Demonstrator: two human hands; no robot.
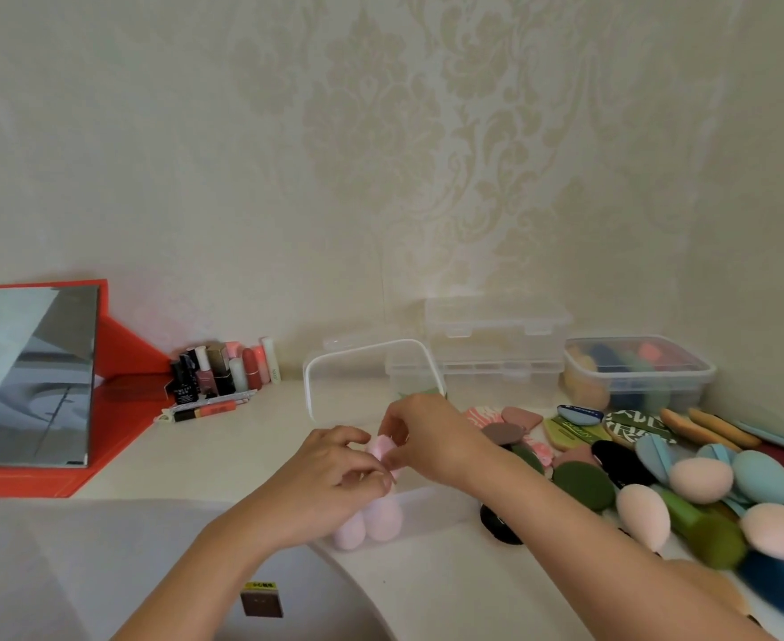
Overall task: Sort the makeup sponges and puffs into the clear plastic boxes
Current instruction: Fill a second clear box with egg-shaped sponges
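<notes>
- The left hand (pixel 334 474) and the right hand (pixel 427 432) are hovering close together just above the open box (pixel 431 506), which is sitting near the front edge of the tabletop (pixel 242 455).
- The fingers (pixel 371 476) of both hands are curling inward and pinching one pink puff (pixel 381 448) between them, directly over the open box.
- Pink sponges (pixel 367 525) are lying inside the open box, beneath the left hand.
- The lid (pixel 371 358) of the open box is standing upright behind the hands.
- A pile of sponges and puffs (pixel 686 483) in many colours is lying to the right of the open box.
- Empty boxes (pixel 496 344) are standing stacked behind the open box, with a filled box (pixel 640 372) further right.
- Bottles (pixel 223 372) and a mirror (pixel 34 377) are standing well to the left of the open box.
</notes>
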